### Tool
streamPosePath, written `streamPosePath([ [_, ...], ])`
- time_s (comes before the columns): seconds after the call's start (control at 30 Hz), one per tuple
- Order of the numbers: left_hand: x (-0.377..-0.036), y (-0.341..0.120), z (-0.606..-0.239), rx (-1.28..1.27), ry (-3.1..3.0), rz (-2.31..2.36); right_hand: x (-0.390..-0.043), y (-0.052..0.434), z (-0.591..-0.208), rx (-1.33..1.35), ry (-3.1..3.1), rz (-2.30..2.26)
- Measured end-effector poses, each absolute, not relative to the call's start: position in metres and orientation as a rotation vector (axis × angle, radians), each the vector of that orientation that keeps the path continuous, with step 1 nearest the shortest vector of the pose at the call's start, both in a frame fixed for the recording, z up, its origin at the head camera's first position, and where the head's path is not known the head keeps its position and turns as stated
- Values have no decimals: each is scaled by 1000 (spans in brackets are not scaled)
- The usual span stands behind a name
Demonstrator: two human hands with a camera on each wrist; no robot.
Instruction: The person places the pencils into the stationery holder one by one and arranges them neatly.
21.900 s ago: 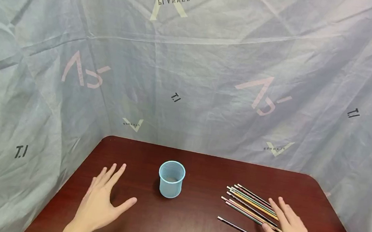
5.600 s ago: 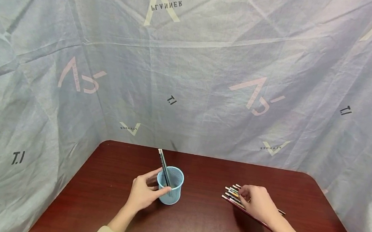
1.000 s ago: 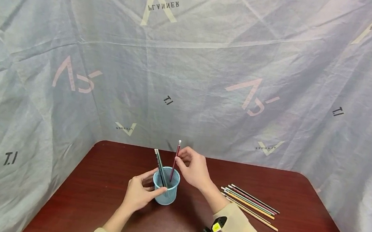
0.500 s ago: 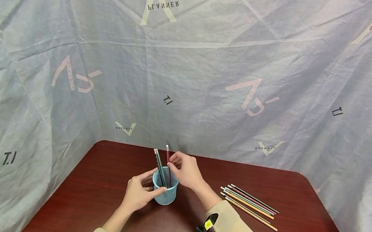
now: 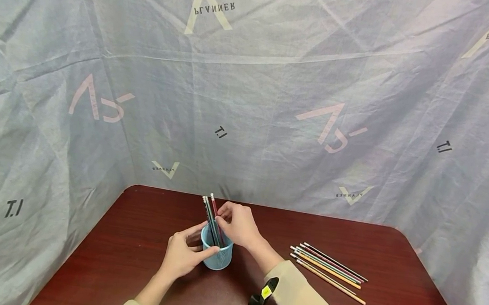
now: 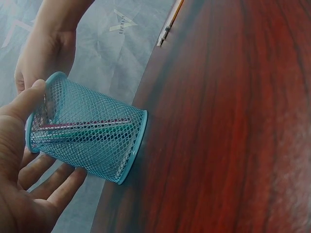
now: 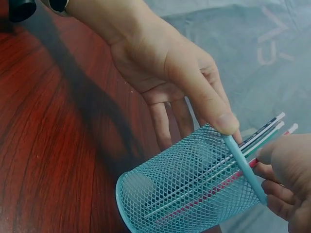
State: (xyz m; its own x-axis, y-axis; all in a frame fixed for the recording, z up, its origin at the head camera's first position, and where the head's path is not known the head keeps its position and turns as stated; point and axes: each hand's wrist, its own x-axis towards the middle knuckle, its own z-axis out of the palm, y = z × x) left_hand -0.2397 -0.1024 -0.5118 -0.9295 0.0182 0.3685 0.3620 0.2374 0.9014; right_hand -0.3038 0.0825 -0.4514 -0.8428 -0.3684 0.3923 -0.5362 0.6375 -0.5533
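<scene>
My left hand (image 5: pixel 180 255) grips the light-blue mesh pencil cup (image 5: pixel 219 260), its thumb at the near rim and the other fingers around the far left side. Inside the cup, a black pencil (image 7: pixel 265 130) and a green pencil (image 7: pixel 272 136) lean left with their white eraser ends up. My right hand (image 5: pixel 238 225) pinches a red pencil (image 5: pixel 214 206) above the rim; its lower part stands inside the cup, showing through the mesh in both wrist views. The red pencil leans close beside the other two.
Several pencils (image 5: pixel 326 267), yellow, green, red and dark, lie in a loose row on the right of the dark-red table (image 5: pixel 146 222). A grey printed cloth (image 5: pixel 257 123) hangs behind and along the sides. A black band (image 5: pixel 268 288) is on my right wrist.
The cup first stood empty, then held two pencils. My right hand brought the red pencil from the row; over the last second it moved left and down, tilting the pencil toward the others.
</scene>
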Motion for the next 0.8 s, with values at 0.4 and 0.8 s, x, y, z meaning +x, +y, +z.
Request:
streamPosePath([
  [0.4,-240,-103,-510,-337,-2247,-1750,-305,85,-453,738,-2570,990],
  [0.8,-240,-101,-510,-319,-2212,-1799,-305,146,-430,641,-2475,982],
])
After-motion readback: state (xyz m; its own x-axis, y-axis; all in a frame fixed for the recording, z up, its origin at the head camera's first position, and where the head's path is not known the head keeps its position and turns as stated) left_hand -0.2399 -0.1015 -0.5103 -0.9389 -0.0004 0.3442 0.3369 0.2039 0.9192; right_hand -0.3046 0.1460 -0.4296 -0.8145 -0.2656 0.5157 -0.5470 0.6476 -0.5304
